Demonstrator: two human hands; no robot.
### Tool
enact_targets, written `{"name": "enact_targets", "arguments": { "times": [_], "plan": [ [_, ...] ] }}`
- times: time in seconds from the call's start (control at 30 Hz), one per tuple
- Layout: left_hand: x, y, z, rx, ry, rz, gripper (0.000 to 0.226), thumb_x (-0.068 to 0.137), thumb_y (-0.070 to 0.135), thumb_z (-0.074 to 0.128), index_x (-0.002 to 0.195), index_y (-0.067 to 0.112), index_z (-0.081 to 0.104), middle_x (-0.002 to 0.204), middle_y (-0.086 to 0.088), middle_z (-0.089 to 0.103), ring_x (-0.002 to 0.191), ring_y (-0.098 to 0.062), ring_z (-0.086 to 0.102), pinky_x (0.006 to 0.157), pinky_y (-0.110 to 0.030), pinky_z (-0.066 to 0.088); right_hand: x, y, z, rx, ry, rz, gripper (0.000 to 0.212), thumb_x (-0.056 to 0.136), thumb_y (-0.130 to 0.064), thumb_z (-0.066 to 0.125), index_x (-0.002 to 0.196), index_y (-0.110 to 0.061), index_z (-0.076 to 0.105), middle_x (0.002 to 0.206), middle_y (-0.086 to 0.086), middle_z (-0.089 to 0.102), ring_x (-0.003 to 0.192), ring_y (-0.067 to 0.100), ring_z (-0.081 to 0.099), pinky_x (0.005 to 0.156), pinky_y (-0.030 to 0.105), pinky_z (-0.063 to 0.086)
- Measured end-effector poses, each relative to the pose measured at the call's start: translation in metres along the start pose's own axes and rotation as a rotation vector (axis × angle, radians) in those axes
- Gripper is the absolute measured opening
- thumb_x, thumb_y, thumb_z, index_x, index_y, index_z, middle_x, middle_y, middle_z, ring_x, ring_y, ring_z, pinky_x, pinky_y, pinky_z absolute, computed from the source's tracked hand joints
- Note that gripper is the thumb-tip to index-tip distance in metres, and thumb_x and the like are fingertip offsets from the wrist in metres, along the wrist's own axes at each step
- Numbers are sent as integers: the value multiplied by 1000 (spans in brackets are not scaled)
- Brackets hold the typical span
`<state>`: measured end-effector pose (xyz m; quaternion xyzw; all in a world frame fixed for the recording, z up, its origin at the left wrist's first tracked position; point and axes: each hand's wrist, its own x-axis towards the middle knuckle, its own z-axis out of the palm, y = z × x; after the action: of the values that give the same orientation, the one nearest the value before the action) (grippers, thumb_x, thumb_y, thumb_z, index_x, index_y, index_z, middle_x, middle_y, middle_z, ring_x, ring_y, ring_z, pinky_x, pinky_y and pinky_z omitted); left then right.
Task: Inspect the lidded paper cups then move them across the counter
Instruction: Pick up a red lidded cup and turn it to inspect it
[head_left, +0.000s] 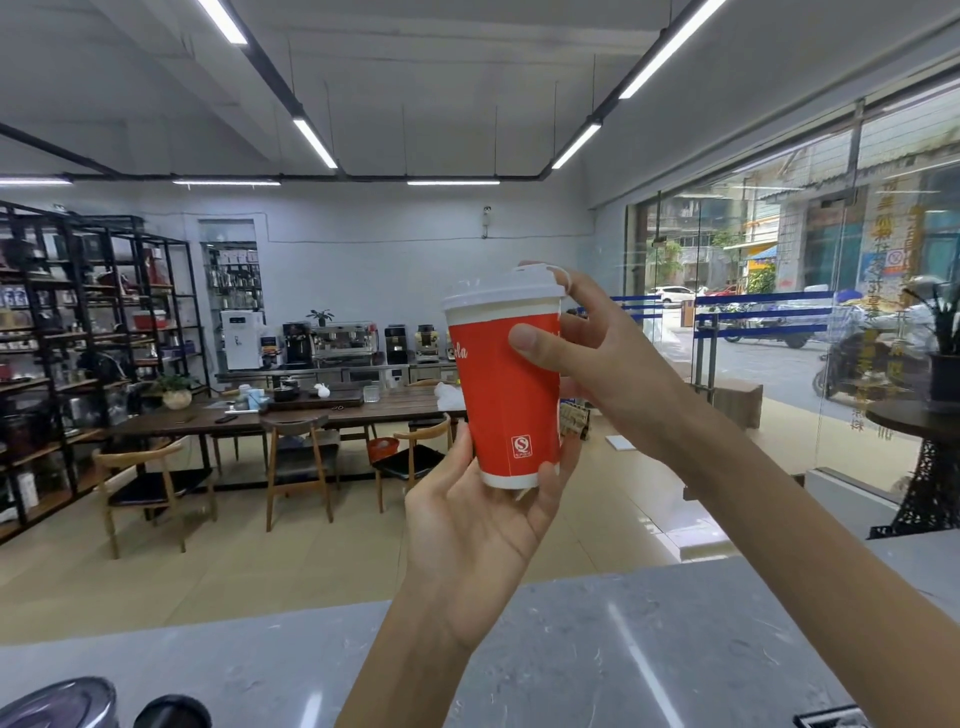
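Observation:
A red paper cup (504, 395) with a white plastic lid (501, 290) is raised upright at chest height above the grey counter (649, 639). My left hand (483, 514) cradles its base from below, fingers curled round the bottom rim. My right hand (592, 358) grips the upper part of the cup, thumb on the red wall and fingers behind near the lid. No other cup is in view.
Two dark round objects (62, 704) sit at the counter's near left corner. Beyond the counter are a long wooden table (291, 410) with chairs, shelving on the left, coffee machines at the back wall and a glass shopfront on the right.

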<state>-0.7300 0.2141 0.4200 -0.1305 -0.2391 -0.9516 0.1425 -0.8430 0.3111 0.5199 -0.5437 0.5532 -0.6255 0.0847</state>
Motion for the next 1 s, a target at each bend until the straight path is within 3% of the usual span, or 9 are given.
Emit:
{"name": "enact_targets", "arguments": {
  "times": [0.1,0.2,0.37,0.47,0.53,0.6,0.7,0.87,1.0],
  "plan": [
    [1,4,1,30,-17,0,51,99,33,55,138,0,55,138,-28,55,121,-46,55,79,-40,60,-1,2,-1,33,-10,-17,73,73,-43,76,139,-43,44,122,-4,71,109,18,70,79,39,62],
    [3,2,1,95,0,132,46,98,30,58,134,2,59,136,-28,59,122,-46,58,83,-45,59,-2,-2,2,-9,25,-14,88,72,-53,71,149,-45,29,138,-1,59,117,20,65,83,36,61],
    [3,-5,-1,422,62,330,52,97,28,55,143,8,44,141,-20,57,128,-35,58,97,-55,53,-6,-2,15,-124,114,-46,97,63,-69,66,147,-50,23,148,2,45,119,20,59,91,39,58],
    [-5,-5,2,298,16,204,52,101,36,51,144,8,45,143,-23,55,132,-41,52,99,-59,49,-4,-2,17,-68,95,-69,88,66,-61,68,146,-46,34,131,-2,58,106,11,66,79,29,62],
    [-8,0,8,112,-7,48,59,102,45,47,144,3,45,143,-27,54,130,-43,52,95,-56,52,-2,-2,17,-2,79,-53,83,69,-57,68,145,-42,38,128,-3,61,106,13,68,82,36,62],
    [-9,3,9,18,-9,5,60,101,45,49,142,1,49,139,-28,55,122,-43,56,87,-52,57,0,-1,18,43,74,-46,82,70,-55,68,145,-39,40,132,0,60,112,19,66,88,46,59],
    [-8,5,9,-9,2,21,57,101,43,49,141,3,51,137,-28,56,114,-44,60,82,-50,59,0,0,19,46,58,-60,83,70,-56,69,145,-40,40,131,-3,60,112,18,66,89,46,59],
    [-12,5,5,19,20,57,50,102,39,48,135,3,58,136,-29,57,116,-46,59,87,-52,57,-1,1,18,63,-9,-23,80,73,-54,68,145,-46,36,128,-5,62,111,18,67,90,46,58],
    [-24,3,-9,131,131,215,43,102,36,48,130,7,62,134,-26,61,123,-42,58,98,-56,52,-16,0,29,-59,-23,19,100,65,-63,68,151,-49,19,119,-23,53,102,0,62,83,28,60]
  ]
}}
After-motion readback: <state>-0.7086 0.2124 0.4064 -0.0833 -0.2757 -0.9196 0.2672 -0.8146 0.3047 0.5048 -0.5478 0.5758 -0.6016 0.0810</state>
